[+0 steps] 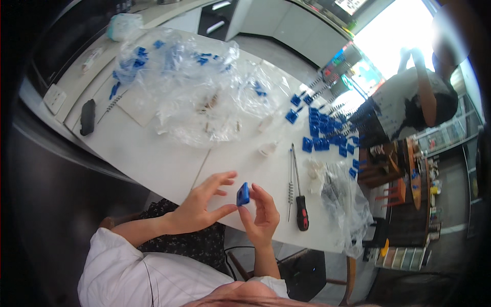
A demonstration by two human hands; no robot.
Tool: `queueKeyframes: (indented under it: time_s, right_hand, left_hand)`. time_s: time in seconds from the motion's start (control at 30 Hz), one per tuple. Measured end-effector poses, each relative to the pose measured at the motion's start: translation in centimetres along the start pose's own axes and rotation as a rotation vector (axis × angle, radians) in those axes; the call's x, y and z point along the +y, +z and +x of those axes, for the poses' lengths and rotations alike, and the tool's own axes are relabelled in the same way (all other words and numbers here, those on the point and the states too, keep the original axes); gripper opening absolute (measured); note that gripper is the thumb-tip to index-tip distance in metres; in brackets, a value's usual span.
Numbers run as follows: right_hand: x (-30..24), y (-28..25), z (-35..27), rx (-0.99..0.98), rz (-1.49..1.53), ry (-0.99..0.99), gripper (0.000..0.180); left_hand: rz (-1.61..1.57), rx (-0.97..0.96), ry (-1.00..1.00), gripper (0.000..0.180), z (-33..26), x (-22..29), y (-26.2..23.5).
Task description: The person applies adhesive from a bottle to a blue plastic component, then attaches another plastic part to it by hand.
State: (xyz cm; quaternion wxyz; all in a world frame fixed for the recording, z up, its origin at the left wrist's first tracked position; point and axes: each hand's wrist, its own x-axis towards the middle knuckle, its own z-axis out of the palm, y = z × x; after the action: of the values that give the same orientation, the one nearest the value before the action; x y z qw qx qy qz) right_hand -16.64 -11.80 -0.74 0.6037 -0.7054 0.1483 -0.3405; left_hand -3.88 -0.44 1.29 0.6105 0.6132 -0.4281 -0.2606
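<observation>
A small blue square plastic part with an opening in its face is held above the table's front edge. My right hand pinches it between thumb and fingers. Beside it, my left hand has its fingers spread, the thumb tip close to the part's lower corner; whether it touches cannot be made out. To the right lie a screwdriver with a black and red handle and a thin rod with a metal spring. A small whitish translucent piece sits farther back.
Clear plastic bags with blue parts spread over the white table's far left. Several blue parts with springs cluster at the right, behind another bag. A black object lies far left. Another person is across the table.
</observation>
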Motion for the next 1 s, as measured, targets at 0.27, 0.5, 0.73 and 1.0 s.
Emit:
queueKeyframes:
  time_s: [0.27, 0.5, 0.73, 1.0]
  right_hand:
    - [-0.6, -0.2, 0.8, -0.166, 0.701, 0.507, 0.040]
    - [-1.7, 0.1, 1.6, -0.257, 0.736, 0.464, 0.041]
    - [-2.3, -0.1, 1.2, -0.297, 0.769, 0.543, 0.043]
    - [-2.3, 0.3, 0.6, -0.288, 0.772, 0.555, 0.045]
  left_hand:
    - [0.117, -0.096, 0.214, 0.058, 1.6, 1.8, -0.8]
    - [0.212, -0.024, 0.244, 0.060, 1.7, 2.5, -1.3]
    - [0.311, 0.005, 0.281, 0.059, 1.4, 2.8, -1.3]
    - [0.333, 0.065, 0.255, 0.057, 0.9, 3.0, -1.6]
